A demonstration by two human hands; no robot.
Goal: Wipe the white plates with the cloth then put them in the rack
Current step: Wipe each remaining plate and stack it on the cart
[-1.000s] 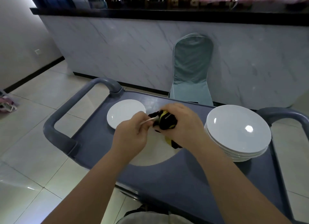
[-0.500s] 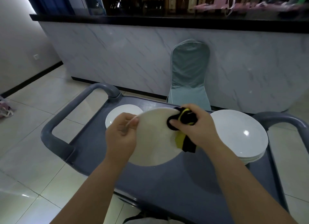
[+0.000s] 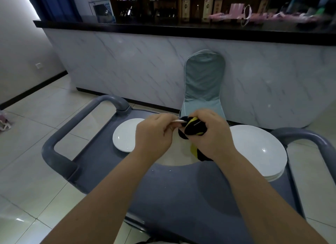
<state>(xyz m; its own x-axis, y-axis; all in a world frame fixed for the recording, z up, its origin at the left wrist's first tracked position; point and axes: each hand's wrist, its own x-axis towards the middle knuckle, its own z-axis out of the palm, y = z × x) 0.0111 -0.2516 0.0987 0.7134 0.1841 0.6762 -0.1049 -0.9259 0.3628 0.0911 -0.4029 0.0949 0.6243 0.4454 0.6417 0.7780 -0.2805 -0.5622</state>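
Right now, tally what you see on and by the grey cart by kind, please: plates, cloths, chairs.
Single white round plates: 2, held plate and flat plate on the grey cart
Stack of white plates: 1, its number unclear
Black-and-yellow cloth: 1
Pale green covered chair: 1
Total: 5

A restaurant or bar — beyond the fingers (image 3: pixel 205 116) a marble counter (image 3: pixel 145 65) is fronting bottle shelves (image 3: pixel 154 3), a covered chair (image 3: pixel 203 80) is standing just past them, and stacked plates (image 3: pixel 258 149) are sitting on a cart (image 3: pixel 181 189) to their right.
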